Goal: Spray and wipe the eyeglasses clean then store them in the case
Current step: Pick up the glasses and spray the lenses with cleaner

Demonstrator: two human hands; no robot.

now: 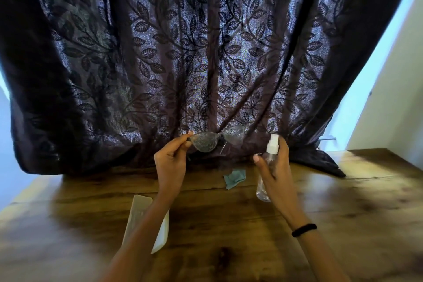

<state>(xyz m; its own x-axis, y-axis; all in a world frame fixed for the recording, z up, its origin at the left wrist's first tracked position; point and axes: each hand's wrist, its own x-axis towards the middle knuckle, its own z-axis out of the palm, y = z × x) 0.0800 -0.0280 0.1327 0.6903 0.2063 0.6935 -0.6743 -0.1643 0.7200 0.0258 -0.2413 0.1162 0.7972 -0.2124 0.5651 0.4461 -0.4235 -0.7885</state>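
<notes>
My left hand point(170, 162) holds the eyeglasses point(217, 139) up above the table by their left end, lenses speckled with droplets. My right hand point(277, 167) grips a clear spray bottle point(263, 188) with a white nozzle point(273, 144), upright, just right of the glasses. A small teal cloth point(234, 177) lies crumpled on the wooden table point(229, 224) between my hands. The pale open glasses case point(139, 210) lies on the table to the left, partly hidden under my left forearm.
A dark leaf-patterned curtain point(183, 52) hangs close behind the table and drapes onto its back edge. A pale wall point(393, 98) stands at the right. A black band point(304, 229) circles my right wrist.
</notes>
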